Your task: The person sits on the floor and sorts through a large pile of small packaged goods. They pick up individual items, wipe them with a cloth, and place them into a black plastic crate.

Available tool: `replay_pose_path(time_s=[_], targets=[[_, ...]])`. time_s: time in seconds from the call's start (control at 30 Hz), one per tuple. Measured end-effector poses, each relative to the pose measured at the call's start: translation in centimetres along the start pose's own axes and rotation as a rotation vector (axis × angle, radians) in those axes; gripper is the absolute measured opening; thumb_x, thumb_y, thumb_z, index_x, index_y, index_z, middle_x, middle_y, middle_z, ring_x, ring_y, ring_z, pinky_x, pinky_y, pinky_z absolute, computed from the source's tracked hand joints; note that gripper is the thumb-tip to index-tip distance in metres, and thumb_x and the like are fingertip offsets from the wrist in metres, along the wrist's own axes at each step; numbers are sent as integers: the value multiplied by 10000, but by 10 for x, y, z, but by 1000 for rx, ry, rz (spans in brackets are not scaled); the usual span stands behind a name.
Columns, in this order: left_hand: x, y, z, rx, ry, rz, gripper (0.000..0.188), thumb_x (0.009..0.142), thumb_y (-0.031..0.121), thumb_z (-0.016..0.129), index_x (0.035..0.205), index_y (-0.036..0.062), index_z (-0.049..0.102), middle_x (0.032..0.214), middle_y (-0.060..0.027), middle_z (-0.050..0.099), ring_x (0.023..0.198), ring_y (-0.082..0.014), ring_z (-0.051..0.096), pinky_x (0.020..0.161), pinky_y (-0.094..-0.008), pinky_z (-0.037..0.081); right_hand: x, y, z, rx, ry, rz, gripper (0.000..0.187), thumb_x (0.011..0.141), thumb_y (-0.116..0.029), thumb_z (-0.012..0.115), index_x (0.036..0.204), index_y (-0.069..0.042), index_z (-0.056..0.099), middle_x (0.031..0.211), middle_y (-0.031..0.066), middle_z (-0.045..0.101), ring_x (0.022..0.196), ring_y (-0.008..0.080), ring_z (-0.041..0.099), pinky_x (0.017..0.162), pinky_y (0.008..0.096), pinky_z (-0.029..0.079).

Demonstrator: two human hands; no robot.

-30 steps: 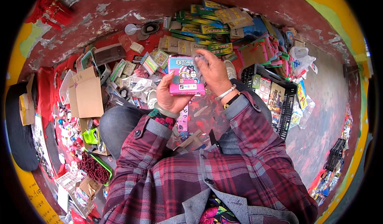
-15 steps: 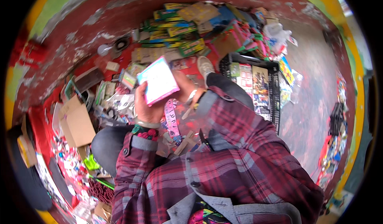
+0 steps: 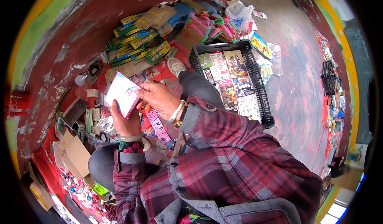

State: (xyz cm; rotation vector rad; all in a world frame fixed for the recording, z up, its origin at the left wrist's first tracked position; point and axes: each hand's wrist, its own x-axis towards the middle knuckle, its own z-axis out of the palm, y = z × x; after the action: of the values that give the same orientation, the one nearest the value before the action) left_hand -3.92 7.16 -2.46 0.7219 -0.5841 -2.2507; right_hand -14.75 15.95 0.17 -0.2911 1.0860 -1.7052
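A thin square pad or pack of cards (image 3: 121,93), white on its face with a pink edge and a small coloured print, is held up in front of me. My left hand (image 3: 125,122) grips its lower edge, thumb on the face. From the right, my right hand (image 3: 160,99) has its thumb and fingers closed at the pad's right edge; the finger contact is partly hidden. Below the hands lies a pink strip with dark shapes (image 3: 158,127). Right of my knee stands a black plastic crate (image 3: 262,88) holding flat printed packs (image 3: 235,66).
Yellow-and-green boxes (image 3: 137,40) are heaped by the wall, beside pink-and-green framed items (image 3: 207,26) and a white plastic bag (image 3: 240,16). An open cardboard box (image 3: 76,154) and small goods sit at the left. Another small black crate (image 3: 328,78) stands far right.
My view has swung right, so the crate appears further left. The pad has tilted, and my right hand has come from behind it to its right edge, thumb now showing.
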Motion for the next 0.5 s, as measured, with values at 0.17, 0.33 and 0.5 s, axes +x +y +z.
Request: replay_pose_path(time_s=[0.17,0.33,0.5], targets=[[-18,-15,39,33,-214,6,549,905,454,458,1247,25,463,1180,-116,556,1053,-249,540,934,-418,399,-24,-24,-22,40,29,-138,214,921,-190,524,997,-1,591,824,32,635,651,69,578,523,198,439],[-16,-11,32,-1,-285,-131,625,910,458,443,1301,-30,433,1260,-138,502,1174,-271,458,1039,-445,308,-53,-78,-113,34,242,-464,191,932,-169,506,1064,-42,559,907,33,634,749,96,598,629,211,465],[-9,-18,21,59,-250,-193,608,904,418,477,1289,-49,427,1251,-149,503,1170,-272,462,1046,-446,299,-92,-54,-282,-56,553,-453,199,912,-101,498,1090,-29,550,983,53,616,836,121,580,719,246,457]])
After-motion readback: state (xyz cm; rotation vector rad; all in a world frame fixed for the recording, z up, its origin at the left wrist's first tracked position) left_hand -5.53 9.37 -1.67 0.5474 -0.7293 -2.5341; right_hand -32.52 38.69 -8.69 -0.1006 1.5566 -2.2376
